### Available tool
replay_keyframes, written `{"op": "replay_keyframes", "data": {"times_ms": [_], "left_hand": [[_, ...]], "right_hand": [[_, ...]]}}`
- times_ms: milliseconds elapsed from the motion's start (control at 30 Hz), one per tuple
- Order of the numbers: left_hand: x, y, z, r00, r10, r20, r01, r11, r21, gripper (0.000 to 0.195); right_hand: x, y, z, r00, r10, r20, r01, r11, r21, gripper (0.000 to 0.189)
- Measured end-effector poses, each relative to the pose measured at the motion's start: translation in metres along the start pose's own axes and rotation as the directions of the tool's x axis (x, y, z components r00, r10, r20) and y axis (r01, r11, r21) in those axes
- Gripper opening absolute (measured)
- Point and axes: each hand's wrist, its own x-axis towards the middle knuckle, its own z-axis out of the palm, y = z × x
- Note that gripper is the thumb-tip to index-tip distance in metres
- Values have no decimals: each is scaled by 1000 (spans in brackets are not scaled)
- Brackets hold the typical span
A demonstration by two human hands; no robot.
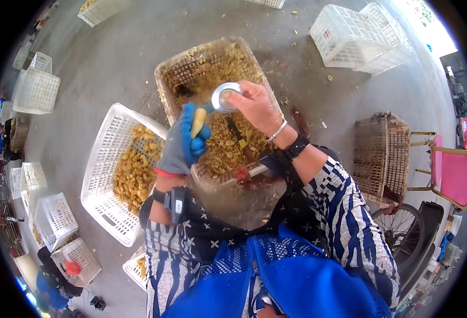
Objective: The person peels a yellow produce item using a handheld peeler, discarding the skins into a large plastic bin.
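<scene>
My left hand (184, 141), in a grey and blue coated glove, grips a pale yellow, peeled-looking piece of root or vegetable (198, 122). A round, shiny metal tool (226, 97) is held in my bare right hand (253, 105), its thumb across the middle; the gloved index finger reaches to its edge. Both hands are over a dirty plastic crate (213, 179) holding yellowish peelings (221, 153). On the peelings lies a knife (236, 133) with a dark and yellow handle. Left of it, a white crate (104, 159) holds yellow-brown pieces (136, 171).
White crates (348, 39) stand at the upper right, a stained crate (370, 159) and a pink chair (454, 171) at the right. A wheel (402, 234) is at the lower right. More crates (37, 89) line the left side. Scraps dot the concrete floor (106, 59).
</scene>
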Motion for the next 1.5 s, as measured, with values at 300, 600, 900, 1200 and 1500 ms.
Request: {"op": "replay_keyframes", "data": {"times_ms": [300, 600, 900, 1200, 1500], "left_hand": [[-16, 5, 17, 995, -25, 96, 21, 999, 40, 38], [-14, 2, 2, 997, -74, 32, 74, 997, -11, 50], [-28, 8, 17, 999, 32, 17, -35, 964, 263, 40], [-24, 4, 30, 968, 250, 28, -240, 882, 405, 40], [-16, -5, 19, 954, 300, 7, -280, 880, 384, 41]], "right_hand": [[16, 17, -4, 998, 17, -53, -21, 997, -69, 15], [-2, -17, 18, 968, 34, 249, -76, 984, 160, 16], [7, -20, 12, 943, 285, 172, -319, 921, 223, 27], [-4, -15, 24, 998, -54, -26, 52, 997, -53, 18], [10, -27, -2, 984, 105, -143, -111, 993, -35, 18]]}}
